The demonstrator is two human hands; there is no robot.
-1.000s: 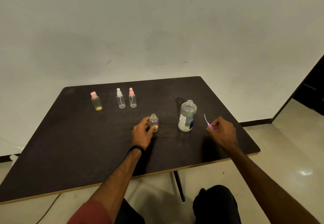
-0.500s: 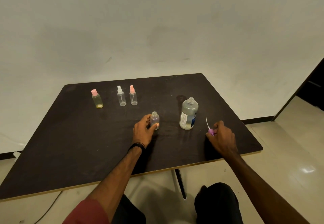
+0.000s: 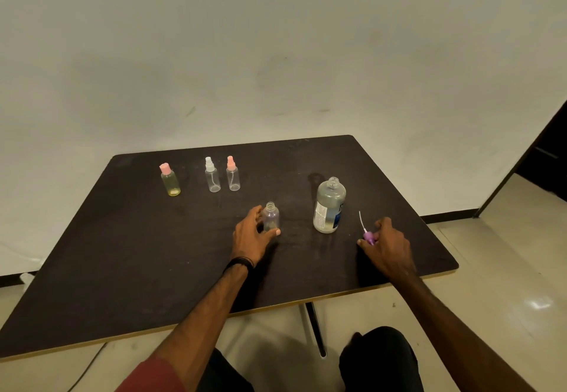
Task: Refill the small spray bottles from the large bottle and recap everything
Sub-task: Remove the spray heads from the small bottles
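Matt dark table (image 3: 153, 269), seemingly laminate; clear glossy plastic bottles (image 3: 329, 206).

Between your left hand (image 3: 250, 239) on the uncapped small bottle (image 3: 270, 216) and the open large bottle (image 3: 329, 206) you have a bare gap. Three capped bottles (image 3: 211, 174) block the far left; the near table (image 3: 122, 269) lies open.

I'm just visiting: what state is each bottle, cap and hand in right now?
Large bottle: upright, uncapped.
Small open bottle: upright, sprayer off, held by left hand.
Purple sprayer: off its bottle, held in right hand.
White-capped spray bottle: upright, capped.
Pink-capped spray bottle: upright, capped.
Yellowish bottle: upright, capped.
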